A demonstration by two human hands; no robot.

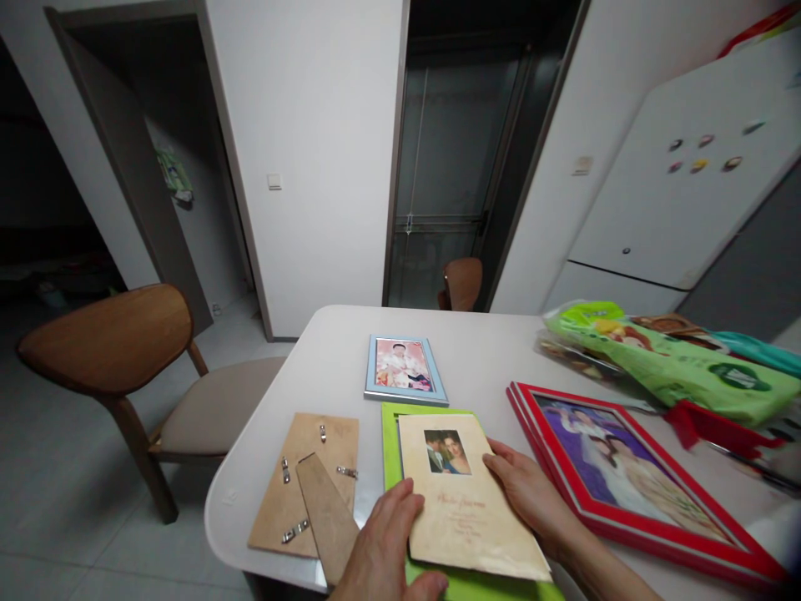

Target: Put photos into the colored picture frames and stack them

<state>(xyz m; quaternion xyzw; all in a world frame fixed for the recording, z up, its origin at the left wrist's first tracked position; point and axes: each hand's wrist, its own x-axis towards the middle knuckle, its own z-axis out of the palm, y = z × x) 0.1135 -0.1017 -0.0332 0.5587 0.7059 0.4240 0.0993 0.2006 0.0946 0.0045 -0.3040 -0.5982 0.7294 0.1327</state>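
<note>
My left hand [385,542] rests flat on the lower left edge of a cream photo card [466,501] with a small portrait near its top. My right hand [529,492] lies along the card's right edge, fingers stretched against it. The card sits on a green picture frame [391,442] lying flat on the white table [494,351]. To the left of the green frame lies a brown frame backing board [306,484] with metal clips and a stand.
A small blue-framed photo [405,368] lies further back. A large red-framed photo [632,476] lies to the right, with a green plastic packet [676,363] behind it. A wooden chair [125,367] stands left of the table; a white fridge [682,192] is at the right.
</note>
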